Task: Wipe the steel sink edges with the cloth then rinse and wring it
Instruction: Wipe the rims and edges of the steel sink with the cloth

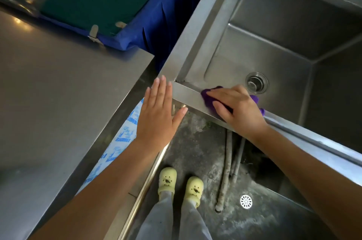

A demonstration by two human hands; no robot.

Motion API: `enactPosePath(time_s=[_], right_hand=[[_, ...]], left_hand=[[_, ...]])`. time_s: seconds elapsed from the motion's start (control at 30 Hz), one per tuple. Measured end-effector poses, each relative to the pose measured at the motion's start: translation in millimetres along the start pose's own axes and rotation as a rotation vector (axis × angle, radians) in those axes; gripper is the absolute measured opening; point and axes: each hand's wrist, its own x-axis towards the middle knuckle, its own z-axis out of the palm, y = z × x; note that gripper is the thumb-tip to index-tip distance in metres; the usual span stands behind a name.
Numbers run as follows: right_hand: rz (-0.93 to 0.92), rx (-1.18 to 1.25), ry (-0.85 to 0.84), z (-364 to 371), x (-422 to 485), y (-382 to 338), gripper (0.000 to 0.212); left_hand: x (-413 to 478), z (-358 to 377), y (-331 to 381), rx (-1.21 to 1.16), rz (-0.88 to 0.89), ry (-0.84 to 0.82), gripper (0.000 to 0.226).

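Pressing purple cloth [207, 102] flat on the front edge of the steel sink [186, 94] under a spread right hand [239, 106], left hand [158, 114] held open and empty at the corner — best swept firmly, full-width.

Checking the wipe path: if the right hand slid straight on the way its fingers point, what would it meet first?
Bare front rim runs ahead of the right hand to the sink corner; there it would probably meet the left hand at its fingertips, height unclear.

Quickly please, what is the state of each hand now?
Left hand: open, fingers straight, holding nothing.
Right hand: open, flat, pressing the purple cloth on the sink edge.
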Motion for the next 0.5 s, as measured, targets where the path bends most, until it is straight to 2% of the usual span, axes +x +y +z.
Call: enactPosePath(time_s=[0.07,0.2,0.33,0.5], right_hand=[[0.080,-0.080,0.124,-5,-34,5,0.035],[0.332,-0.224,0.287,-3,-86,11,0.035],[0.585,-0.211,0.480,15,-79,-15,0.034],[0.385,-0.110,0.417,45,-26,-54,0.032]], left_hand=[[-4,4,11,-0.001,0.105,-0.032,0.078],[-5,8,27,-0.026,0.158,-0.066,0.074],[-3,13,40,-0.001,0.210,-0.072,0.071],[-3,11,35,0.009,0.224,-0.067,0.066]])
